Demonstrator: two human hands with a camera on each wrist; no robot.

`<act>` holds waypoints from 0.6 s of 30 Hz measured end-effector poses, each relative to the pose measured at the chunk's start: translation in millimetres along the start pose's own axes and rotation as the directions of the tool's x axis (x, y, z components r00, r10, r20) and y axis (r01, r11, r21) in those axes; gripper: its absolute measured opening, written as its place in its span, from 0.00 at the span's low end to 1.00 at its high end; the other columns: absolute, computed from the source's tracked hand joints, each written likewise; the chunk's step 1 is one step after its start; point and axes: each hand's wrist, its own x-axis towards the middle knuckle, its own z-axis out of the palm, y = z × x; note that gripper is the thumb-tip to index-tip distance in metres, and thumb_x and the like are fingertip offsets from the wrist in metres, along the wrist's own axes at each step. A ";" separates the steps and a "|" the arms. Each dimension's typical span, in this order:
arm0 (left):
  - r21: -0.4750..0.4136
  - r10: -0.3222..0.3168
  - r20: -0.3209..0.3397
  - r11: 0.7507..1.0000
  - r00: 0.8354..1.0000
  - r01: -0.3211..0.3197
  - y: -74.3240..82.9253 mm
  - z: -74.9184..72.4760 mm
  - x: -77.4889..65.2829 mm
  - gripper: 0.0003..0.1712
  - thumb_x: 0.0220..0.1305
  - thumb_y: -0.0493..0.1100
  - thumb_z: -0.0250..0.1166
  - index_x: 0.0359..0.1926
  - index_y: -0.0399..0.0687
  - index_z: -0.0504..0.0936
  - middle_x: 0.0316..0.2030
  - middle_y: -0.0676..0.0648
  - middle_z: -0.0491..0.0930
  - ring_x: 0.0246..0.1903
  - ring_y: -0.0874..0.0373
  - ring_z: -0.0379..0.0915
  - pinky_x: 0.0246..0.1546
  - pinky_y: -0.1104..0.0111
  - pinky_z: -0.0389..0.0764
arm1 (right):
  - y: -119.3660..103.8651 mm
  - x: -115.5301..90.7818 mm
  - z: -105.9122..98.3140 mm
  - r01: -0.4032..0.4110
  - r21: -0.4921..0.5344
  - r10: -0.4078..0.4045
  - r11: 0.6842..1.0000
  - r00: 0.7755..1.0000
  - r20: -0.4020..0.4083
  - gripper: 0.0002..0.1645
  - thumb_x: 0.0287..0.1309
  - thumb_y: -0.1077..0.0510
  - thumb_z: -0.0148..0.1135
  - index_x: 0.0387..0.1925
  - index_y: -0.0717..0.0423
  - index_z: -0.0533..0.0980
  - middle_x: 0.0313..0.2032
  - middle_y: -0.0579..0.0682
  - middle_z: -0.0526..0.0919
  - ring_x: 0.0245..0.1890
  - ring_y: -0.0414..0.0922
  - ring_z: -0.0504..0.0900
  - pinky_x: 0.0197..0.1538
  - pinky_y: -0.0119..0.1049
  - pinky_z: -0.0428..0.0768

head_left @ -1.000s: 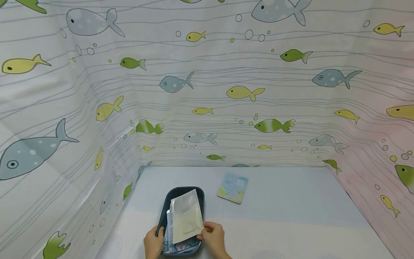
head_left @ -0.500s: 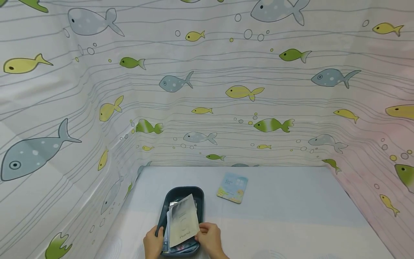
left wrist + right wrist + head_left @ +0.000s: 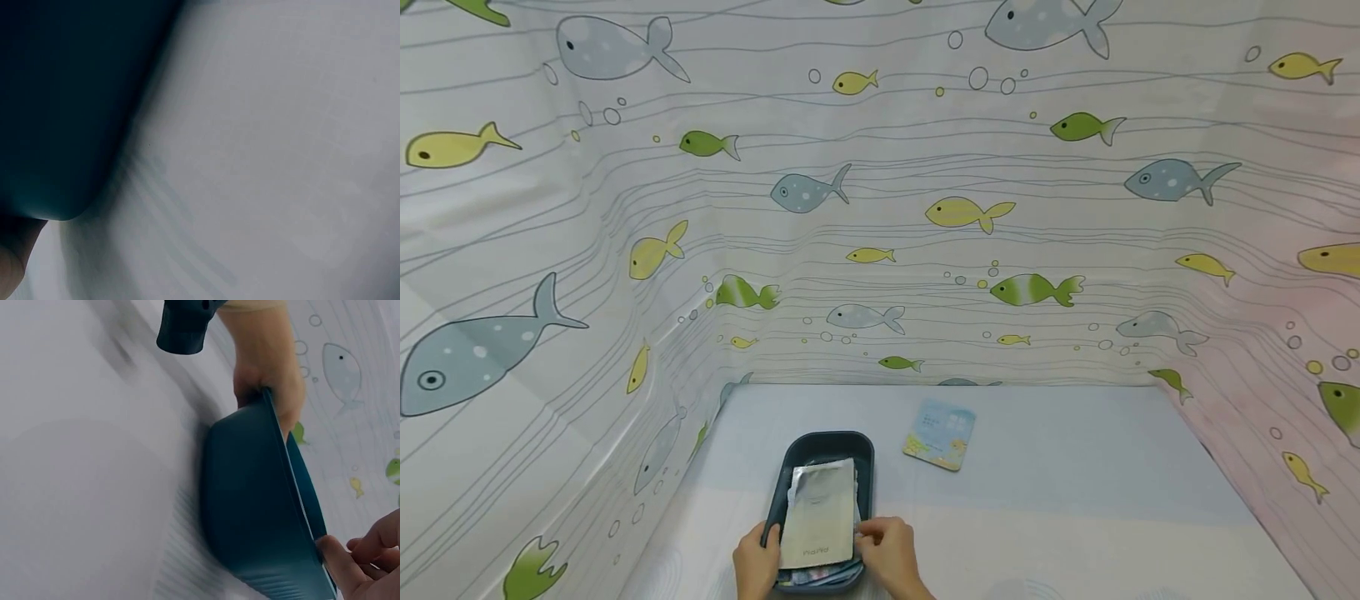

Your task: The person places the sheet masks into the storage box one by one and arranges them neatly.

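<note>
A dark blue-green plastic basin (image 3: 867, 475) stands at the front of the table. On the stack inside it lies a pale cream-gold sachet (image 3: 817, 517), printed near its lower edge. Patterned packets (image 3: 823, 575) show beneath. My left hand (image 3: 756, 560) grips the basin's left rim, thumb over the edge; its fingers are mostly hidden underneath. My right hand (image 3: 889, 552) is at the opposite rim, fingers bent, tips beside the sachet's right edge. In the right wrist view one finger (image 3: 337, 559) touches the rim; whether any sachet is pinched is hidden.
A flat light-blue packet (image 3: 940, 435) with yellow print lies farther back, right of the basin. White fish-print sheeting (image 3: 880, 287) rises behind the table (image 3: 1060, 467) and along both sides. A dark round-ended object (image 3: 181, 331) shows near the left forearm in the right wrist view.
The cream-gold sachet has shifted left and turned from tilted to nearly straight on the stack. My right hand moved slightly left with it. My left hand and the basin stayed put.
</note>
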 end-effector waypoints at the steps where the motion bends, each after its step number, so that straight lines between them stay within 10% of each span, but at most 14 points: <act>1: -0.004 0.003 -0.003 1.000 1.000 -0.003 -0.2 0.7 0.0 0.08 0.56 0.33 0.57 0.24 0.33 0.77 0.10 0.50 0.68 0.12 0.60 0.60 0.16 0.69 0.60 | 0.7 1.1 -2.0 0.016 -0.020 -0.016 1.000 1.000 -0.015 0.10 0.38 0.73 0.55 0.27 0.68 0.80 0.24 0.54 0.82 0.21 0.37 0.78 0.26 0.28 0.74; 10: -0.060 -0.020 0.021 0.998 1.000 0.021 -0.4 1.4 -1.6 0.11 0.56 0.33 0.56 0.19 0.36 0.74 0.09 0.52 0.63 0.11 0.61 0.56 0.15 0.71 0.58 | 31.9 27.9 -35.5 -0.003 -0.076 -0.013 0.997 0.977 -0.212 0.08 0.40 0.73 0.57 0.26 0.67 0.79 0.23 0.53 0.81 0.21 0.39 0.79 0.26 0.26 0.74; 18: -0.050 -0.017 0.020 0.999 1.000 0.018 -1.6 1.3 -1.5 0.10 0.56 0.33 0.56 0.19 0.37 0.74 0.09 0.52 0.63 0.11 0.61 0.56 0.16 0.71 0.58 | 71.1 52.4 -70.6 -0.060 -0.172 -0.017 0.983 0.911 -0.413 0.10 0.41 0.71 0.59 0.31 0.69 0.78 0.23 0.54 0.80 0.23 0.46 0.80 0.27 0.31 0.76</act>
